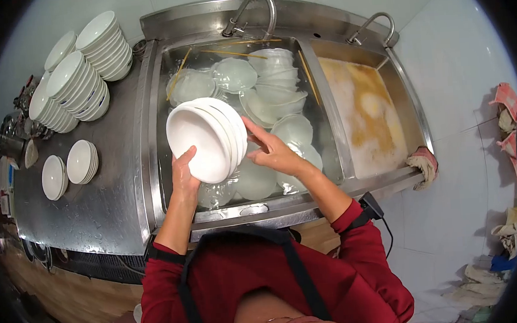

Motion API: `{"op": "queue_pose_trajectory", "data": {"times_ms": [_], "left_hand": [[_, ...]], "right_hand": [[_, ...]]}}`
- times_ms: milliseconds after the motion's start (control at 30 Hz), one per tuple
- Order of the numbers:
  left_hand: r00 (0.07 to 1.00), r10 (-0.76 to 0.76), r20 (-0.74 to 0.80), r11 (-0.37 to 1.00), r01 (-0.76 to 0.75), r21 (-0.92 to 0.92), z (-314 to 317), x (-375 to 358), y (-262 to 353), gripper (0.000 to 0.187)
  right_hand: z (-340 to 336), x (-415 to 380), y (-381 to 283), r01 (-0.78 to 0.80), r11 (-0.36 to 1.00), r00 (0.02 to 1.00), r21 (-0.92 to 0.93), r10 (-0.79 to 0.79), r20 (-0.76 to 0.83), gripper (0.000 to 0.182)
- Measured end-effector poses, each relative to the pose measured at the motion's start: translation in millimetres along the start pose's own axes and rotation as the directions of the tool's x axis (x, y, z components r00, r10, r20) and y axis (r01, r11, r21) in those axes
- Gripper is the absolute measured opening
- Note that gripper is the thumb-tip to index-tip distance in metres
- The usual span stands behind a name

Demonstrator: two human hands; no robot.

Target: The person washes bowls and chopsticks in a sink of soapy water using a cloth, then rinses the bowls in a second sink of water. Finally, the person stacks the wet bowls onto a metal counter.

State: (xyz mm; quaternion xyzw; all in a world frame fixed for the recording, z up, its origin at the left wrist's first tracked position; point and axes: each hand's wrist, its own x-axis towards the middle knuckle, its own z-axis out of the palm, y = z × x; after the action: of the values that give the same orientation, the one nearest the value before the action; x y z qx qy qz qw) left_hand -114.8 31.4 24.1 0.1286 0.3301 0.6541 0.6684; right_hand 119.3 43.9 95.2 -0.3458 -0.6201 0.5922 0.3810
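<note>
Tilted over the water-filled left sink [336, 157] is a stack of several white bowls [201, 144]. My left hand [184, 171] grips its lower left side, thumb inside the front bowl and the other fingers hidden behind. My right hand [272, 150] is at the stack's right side, its fingers apart and stretched, fingertips right at the outer rims. Beneath both hands, many dishes lie under water, among them a round dish [234, 74] near the back and a pile of bowls [274, 80] at the back right.
Chopsticks [234, 54] float in the sink. The right basin [407, 126] holds foamy, brownish water, with a cloth [424, 166] on its front corner. Faucets [270, 13] rise behind. Tall bowl stacks [79, 83] and two small stacks [81, 162] stand on the left steel counter [115, 194].
</note>
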Motion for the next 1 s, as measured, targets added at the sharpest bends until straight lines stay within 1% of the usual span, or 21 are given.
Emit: {"op": "queue_pose_trajectory", "data": {"times_ms": [67, 100, 167, 200, 267, 300, 333, 367, 400, 433, 467, 500, 567, 600, 667, 700, 733, 800, 867, 933, 1000], "left_hand": [[0.999, -0.047, -0.026, 0.999, 0.047, -0.011, -12.0, 3.8, -2.4, 0.056], [0.995, -0.085, -0.051, 0.996, 0.084, -0.034, -14.6, 4.4, -2.3, 0.055], [0.995, -0.079, -0.055, 0.997, 0.078, -0.027, -16.6, 6.7, -1.0, 0.054], [0.996, -0.063, -0.066, 0.998, 0.062, -0.029, -17.1, 6.8, -0.6, 0.054], [0.996, -0.06, -0.073, 0.998, 0.061, 0.004, -14.6, 6.9, 2.5, 0.053], [0.996, -0.043, -0.075, 0.998, 0.046, 0.031, -14.1, 7.0, 3.8, 0.054], [0.997, -0.026, -0.075, 0.998, 0.03, 0.058, -13.1, 7.2, 4.2, 0.054], [0.997, -0.03, -0.068, 0.997, 0.035, 0.063, -9.1, 6.7, 5.0, 0.054], [0.998, 0.03, -0.06, 0.994, -0.023, 0.11, -3.9, 6.0, 5.3, 0.056], [0.994, 0.089, -0.057, 0.985, -0.08, 0.154, -0.6, 4.1, 4.6, 0.057], [0.994, 0.084, -0.066, 0.985, -0.073, 0.155, 0.5, 2.0, 4.5, 0.057], [0.994, 0.067, -0.083, 0.981, -0.051, 0.187, 2.7, 2.8, 4.7, 0.058], [0.995, 0.043, -0.094, 0.972, -0.019, 0.236, 3.1, 3.7, 3.6, 0.059], [0.995, 0.058, -0.084, 0.968, -0.035, 0.248, 2.8, 5.1, 1.4, 0.059], [0.995, 0.074, -0.067, 0.963, -0.053, 0.264, 4.0, 10.3, 2.9, 0.059], [0.997, 0.046, -0.058, 0.97, -0.03, 0.239, 3.3, 10.8, 3.4, 0.059], [0.998, 0.02, -0.055, 0.978, -0.008, 0.21, 0.4, 8.8, 2.8, 0.059], [0.998, 0.027, -0.06, 0.98, -0.014, 0.197, -5.4, 11.8, 0.5, 0.059], [0.998, 0.035, -0.055, 0.982, -0.024, 0.189, -3.3, 13.6, 0.7, 0.06], [0.988, 0.148, -0.051, 0.957, -0.13, 0.261, 6.2, 12.6, 2.0, 0.06], [0.973, 0.23, -0.021, 0.922, -0.211, 0.323, 16.3, 12.1, 5.7, 0.06]], "right_hand": [[-24.9, -4.5, 16.6, -0.271, 0.952, 0.941, -0.145, 0.293, 0.171, 0.076], [-34.9, -8.4, 24.4, -0.368, 0.878, 0.907, -0.305, 0.412, 0.09, 0.07], [-59.0, -12.3, 63.9, -0.4, 0.692, 0.88, -0.601, 0.474, -0.04, 0.057], [-62.0, -17.5, 82.9, -0.409, 0.696, 0.879, -0.59, 0.474, -0.05, 0.057], [-65.4, -27.2, 109.3, -0.365, 0.277, 0.893, -0.889, 0.373, -0.251, 0.039], [-70.3, -29.4, 117.0, -0.375, 0.28, 0.89, -0.884, 0.376, -0.259, 0.039], [-78.8, -27.8, 123.5, -0.478, 0.468, 0.831, -0.743, 0.514, -0.212, 0.03], [-86.2, -24.0, 125.2, -0.575, 0.604, 0.773, -0.551, 0.622, -0.125, 0.022], [-86.4, -15.2, 110.7, -0.607, 0.772, 0.793, -0.188, 0.605, -0.078, 0.018], [-83.4, -6.6, 97.6, -0.556, 0.805, 0.818, 0.205, 0.575, -0.038, 0.015], [-70.1, 0.1, 69.4, -0.469, 0.801, 0.855, 0.372, 0.517, -0.036, 0.015], [-54.6, 7.4, 38.2, -0.364, 0.765, 0.888, 0.531, 0.458, -0.051, 0.015], [-25.0, 18.4, 0.0, -0.251, 0.745, 0.949, 0.618, 0.316, 0.004, 0.017], [-20.1, 20.2, 2.2, -0.241, 0.74, 0.949, 0.628, 0.314, -0.006, 0.017], [-16.2, 24.3, 5.6, -0.174, 0.916, 0.984, 0.362, 0.179, 0.021, 0.02], [-16.5, 22.9, 6.2, -0.185, 0.956, 0.982, 0.227, 0.187, 0.012, 0.022], [-13.9, 20.5, 7.0, -0.193, 0.954, 0.981, 0.228, 0.194, 0.02, 0.022], [-4.7, 12.7, -0.8, -0.08, 0.988, 0.996, 0.129, 0.084, -0.024, 0.026], [4.2, 5.1, -8.9, -0.108, 0.989, 0.991, 0.105, 0.115, -0.063, 0.034], [12.1, 1.8, -6.5, 0.03, 0.972, 0.973, -0.234, -0.081, -0.214, 0.04], [12.7, 2.0, -10.6, -0.041, 0.973, 0.976, -0.226, -0.01, -0.218, 0.045]]}}
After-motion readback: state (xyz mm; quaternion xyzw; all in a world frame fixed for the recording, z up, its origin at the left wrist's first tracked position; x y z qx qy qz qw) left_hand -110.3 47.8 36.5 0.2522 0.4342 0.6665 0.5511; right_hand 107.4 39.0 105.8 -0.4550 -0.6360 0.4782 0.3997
